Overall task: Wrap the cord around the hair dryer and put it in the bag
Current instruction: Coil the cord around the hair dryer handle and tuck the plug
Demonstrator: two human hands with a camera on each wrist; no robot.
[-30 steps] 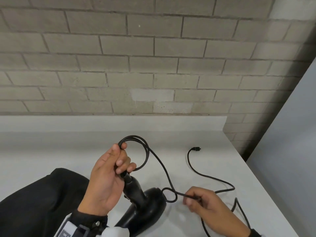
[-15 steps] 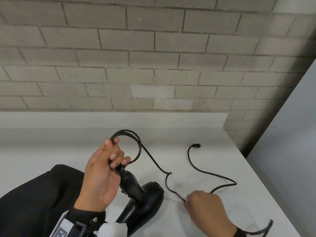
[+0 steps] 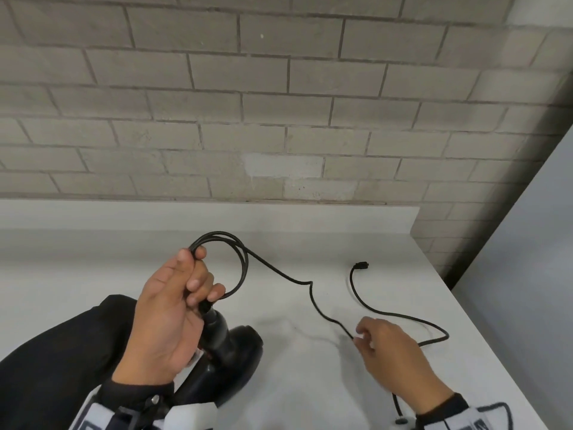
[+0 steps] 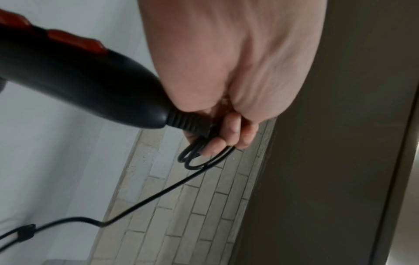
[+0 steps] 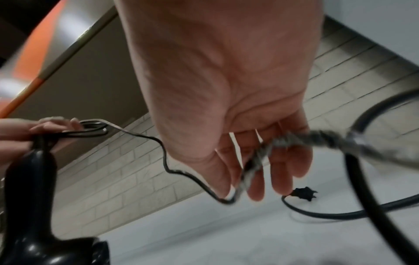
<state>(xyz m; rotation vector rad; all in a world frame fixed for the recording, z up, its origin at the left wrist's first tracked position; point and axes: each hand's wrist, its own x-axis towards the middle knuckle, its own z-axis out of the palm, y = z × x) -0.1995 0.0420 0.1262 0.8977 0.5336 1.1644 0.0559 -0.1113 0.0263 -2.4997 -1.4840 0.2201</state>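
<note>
Two cord [image 3: 280,271] loops pinched in your left hand [image 3: 169,318] at hair dryer's [image 3: 223,346] handle end; right hand [image 3: 393,355], four o'clock, loosely pinches slack.

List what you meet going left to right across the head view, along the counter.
Dark sleeve → left hand gripping cord loops → hair dryer → right hand pinching the cord → plug is unclear in order; left out.

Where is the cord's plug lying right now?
In the head view the plug lies on the white table, toward its far right, beyond the right hand and near the brick wall.
</note>
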